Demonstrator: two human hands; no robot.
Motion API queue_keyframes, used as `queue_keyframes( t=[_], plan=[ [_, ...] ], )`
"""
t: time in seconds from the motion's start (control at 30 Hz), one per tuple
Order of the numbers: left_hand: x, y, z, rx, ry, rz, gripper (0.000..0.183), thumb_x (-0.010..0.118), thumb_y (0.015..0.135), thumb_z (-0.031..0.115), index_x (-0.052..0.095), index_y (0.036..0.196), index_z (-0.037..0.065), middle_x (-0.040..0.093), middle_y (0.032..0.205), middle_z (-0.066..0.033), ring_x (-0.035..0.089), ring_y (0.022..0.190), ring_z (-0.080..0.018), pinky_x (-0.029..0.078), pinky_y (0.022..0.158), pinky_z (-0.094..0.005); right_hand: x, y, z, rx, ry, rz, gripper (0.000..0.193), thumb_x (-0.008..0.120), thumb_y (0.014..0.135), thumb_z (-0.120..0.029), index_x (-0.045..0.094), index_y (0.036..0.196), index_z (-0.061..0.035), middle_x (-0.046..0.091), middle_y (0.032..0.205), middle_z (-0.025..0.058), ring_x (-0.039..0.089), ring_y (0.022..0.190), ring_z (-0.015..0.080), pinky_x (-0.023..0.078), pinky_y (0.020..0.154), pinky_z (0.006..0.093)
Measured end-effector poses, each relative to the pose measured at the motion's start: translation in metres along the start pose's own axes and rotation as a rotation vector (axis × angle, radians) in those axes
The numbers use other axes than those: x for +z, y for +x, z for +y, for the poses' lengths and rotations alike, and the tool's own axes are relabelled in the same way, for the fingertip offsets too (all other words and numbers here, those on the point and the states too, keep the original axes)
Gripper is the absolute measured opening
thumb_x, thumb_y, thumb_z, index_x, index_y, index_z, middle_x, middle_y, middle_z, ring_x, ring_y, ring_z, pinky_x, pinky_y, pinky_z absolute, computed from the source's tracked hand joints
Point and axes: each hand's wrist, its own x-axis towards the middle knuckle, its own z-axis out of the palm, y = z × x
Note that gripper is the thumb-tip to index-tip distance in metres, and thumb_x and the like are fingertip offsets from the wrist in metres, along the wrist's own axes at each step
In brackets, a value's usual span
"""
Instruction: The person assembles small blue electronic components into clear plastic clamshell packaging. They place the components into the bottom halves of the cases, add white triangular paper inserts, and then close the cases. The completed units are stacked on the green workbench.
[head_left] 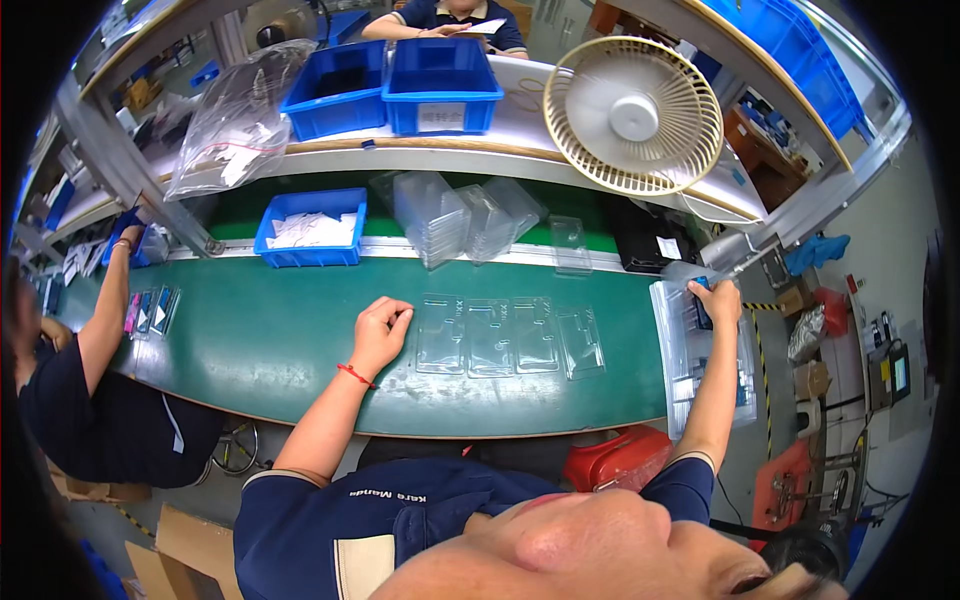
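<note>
Near the middle of the green table, my left hand (383, 335) rests with its fingers curled in and no object visible in them. Just to its right lies a row of several clear plastic blister trays (489, 350), side by side and apart from the hand. My right hand (718, 303) reaches to the right end of the table, fingers closed on a small dark blue flat piece (699, 290). Under that hand is a stack of translucent plastic trays (678, 375) holding more dark blue pieces. My palm hides part of the stack.
Stacks of clear blister shells (432, 215) and a blue bin of white slips (312, 230) stand along the table's back. A fan (633, 118) and blue bins (441, 95) occupy the shelf above. A co-worker's arm (112, 310) is at left; another person sits opposite.
</note>
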Motion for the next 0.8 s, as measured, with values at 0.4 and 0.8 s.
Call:
queue_keyframes(
  t=[0.4, 0.8],
  plan=[
    [-0.007, -0.001, -0.002, -0.006, -0.022, -0.021, 0.005, 0.066, 0.082, 0.007, 0.069, 0.084, 0.003, 0.06, 0.073, -0.009, 0.056, 0.057, -0.0192, 0.045, 0.054, -0.0316, 0.013, 0.011, 0.004, -0.01, 0.005, -0.109, 0.071, 0.081, 0.061, -0.059, 0.069, 0.095, 0.002, 0.068, 0.102, 0.0241, 0.065, 0.099, 0.0376, 0.051, 0.082, 0.0461],
    [0.0, -0.014, 0.029, -0.098, -0.491, -0.111, 0.012, 0.065, 0.088, 0.006, 0.069, 0.098, 0.002, 0.064, 0.092, -0.0065, 0.06, 0.079, -0.012, 0.049, 0.069, -0.0235, -0.01, -0.051, -0.033, -0.214, 0.301, 0.275, 0.039, 0.079, 0.074, -0.036, 0.063, 0.08, -0.0021, 0.067, 0.082, 0.0147, 0.064, 0.074, 0.0263, 0.047, 0.067, 0.0386]
  ],
)
